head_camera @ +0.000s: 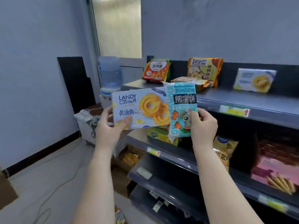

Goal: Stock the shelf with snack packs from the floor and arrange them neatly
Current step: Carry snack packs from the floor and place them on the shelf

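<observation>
Left hand (108, 126) closed on the butter-cookie box (140, 109), long axis level; right hand (204, 125) closed on the teal biscuit pack (182, 109), upright. Matching box (254, 80) far right on the top shelf (242, 101), nearer the right hand; probably a crossing reach.

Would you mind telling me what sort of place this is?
Probably a small shop or mock store: dark tiered shelves with a yellow price tag, standing snack packs, and a water dispenser nearby.
</observation>
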{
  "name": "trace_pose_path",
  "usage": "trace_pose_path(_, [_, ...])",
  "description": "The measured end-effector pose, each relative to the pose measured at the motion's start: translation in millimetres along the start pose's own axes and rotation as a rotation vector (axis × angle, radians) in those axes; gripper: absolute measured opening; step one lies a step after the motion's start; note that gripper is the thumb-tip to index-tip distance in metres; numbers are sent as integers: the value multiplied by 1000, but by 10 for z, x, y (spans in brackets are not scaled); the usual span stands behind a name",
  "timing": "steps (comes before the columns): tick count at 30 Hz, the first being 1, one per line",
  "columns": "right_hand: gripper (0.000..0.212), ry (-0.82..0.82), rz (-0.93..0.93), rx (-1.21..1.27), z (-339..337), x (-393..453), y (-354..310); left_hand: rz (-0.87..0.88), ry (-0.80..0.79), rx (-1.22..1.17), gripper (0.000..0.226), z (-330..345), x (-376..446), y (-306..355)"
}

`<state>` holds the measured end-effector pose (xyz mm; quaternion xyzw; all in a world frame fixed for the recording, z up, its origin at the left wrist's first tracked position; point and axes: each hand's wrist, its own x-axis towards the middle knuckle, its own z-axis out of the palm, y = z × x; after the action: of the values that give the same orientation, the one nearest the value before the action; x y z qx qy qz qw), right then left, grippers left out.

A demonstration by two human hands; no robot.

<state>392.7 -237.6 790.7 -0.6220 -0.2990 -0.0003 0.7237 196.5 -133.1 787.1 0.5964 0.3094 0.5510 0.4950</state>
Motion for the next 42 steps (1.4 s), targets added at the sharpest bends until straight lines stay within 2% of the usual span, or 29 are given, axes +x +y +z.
trace_pose_path(4, [11, 174, -62, -65, -885, 452, -71, 5, -180, -71, 60, 956, -33, 164])
trace_pose_path(8, [11, 311, -117, -153, -1750, 889, -103, 63, -372, -12, 49, 1900, -86, 381])
trace_pose_path(13, [14, 391, -169, -246, -2512, 1390, -77, 151, -602, 137, 85, 2869, 26, 641])
trace_pose_path(16, [21, 442, -163, -268, -2757, 1687, -7, 177, -726, 185, 85, 3334, 170, 706])
trace_pose_path(19, [16, 470, -139, -289, -2892, 1972, 61, 222, -762, 227, 74, 3738, 419, 676])
trace_pose_path(23, [22, 540, -132, -328, -2994, 2266, 184, 260, -821, 326, 77, 4256, 807, 490])
trace_pose_path(28, [21, 561, -107, -329, -3038, 2511, 295, 141, -855, 432, 80, 4763, 1302, 45])
trace_pose_path(31, [21, 559, -117, -338, -3023, 2638, 359, 140, -821, 454, 81, 5003, 1503, -122])
trace_pose_path(35, [21, 579, -111, -350, -2997, 2726, 483, 190, -804, 506, 81, 5274, 1602, -258])
trace_pose_path(39, [12, 609, -107, -385, -3029, 2761, 593, 237, -815, 547, 87, 5509, 1560, -312])
trace_pose_path(42, [19, 620, -111, -405, -3083, 2739, 629, 213, -812, 554, 89, 5587, 1519, -306])
